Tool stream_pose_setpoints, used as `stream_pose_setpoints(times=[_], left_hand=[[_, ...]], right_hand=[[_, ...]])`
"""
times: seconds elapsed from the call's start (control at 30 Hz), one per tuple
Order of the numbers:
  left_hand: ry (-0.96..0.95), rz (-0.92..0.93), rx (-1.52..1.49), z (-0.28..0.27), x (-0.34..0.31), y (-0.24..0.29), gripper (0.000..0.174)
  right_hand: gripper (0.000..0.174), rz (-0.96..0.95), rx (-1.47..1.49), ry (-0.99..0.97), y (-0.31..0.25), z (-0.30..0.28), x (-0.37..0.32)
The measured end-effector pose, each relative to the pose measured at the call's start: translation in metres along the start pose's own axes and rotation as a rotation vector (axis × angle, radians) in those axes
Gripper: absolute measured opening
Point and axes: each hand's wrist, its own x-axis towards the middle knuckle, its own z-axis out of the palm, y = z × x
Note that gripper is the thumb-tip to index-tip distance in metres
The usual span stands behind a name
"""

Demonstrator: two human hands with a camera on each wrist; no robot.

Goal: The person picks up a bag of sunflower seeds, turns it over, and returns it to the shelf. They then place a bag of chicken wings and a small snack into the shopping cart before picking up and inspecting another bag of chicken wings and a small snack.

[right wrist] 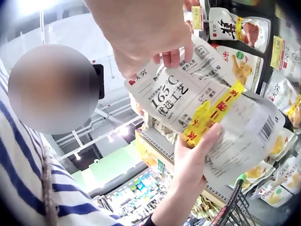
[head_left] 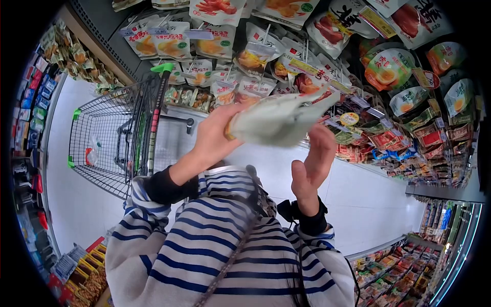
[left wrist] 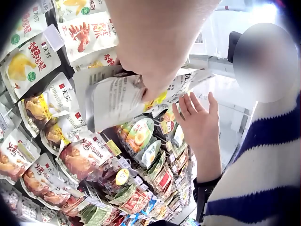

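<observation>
My left hand [head_left: 215,132] grips a white food pouch [head_left: 279,122], its thumb across the face in the right wrist view. Black print and a barcode cover that face, and yellow tape [right wrist: 214,113] with red characters runs across it. A second white layer shows behind the pouch [left wrist: 115,101] in the left wrist view. Close by the other end of the pouch is my right hand [head_left: 313,161], its fingers raised and loosely bent. The left wrist view shows that right hand [left wrist: 200,125] with fingers spread and nothing in them.
Hanging pouches [head_left: 255,53] of packaged food fill the rack ahead. A wire shopping cart [head_left: 102,133] with green corners stands at the left. More goods line the shelves [head_left: 30,117] at far left, and a stocked case [head_left: 399,271] lies at lower right.
</observation>
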Motion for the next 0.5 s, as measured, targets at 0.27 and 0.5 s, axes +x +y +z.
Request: stream_pose_setpoints(times=[0.27,0.5], left_hand=[[0.173,0.351,0.28,-0.007,0.0,-0.018,0.043],[0.192,0.507,0.614,-0.017,0.001,-0.021,0.034]], right_hand=[[0.047,0.519,0.459,0.153,-0.005,0.005,-0.001],[0.026,0.739,0.61,0.25,-0.001,0.002,0.0]])
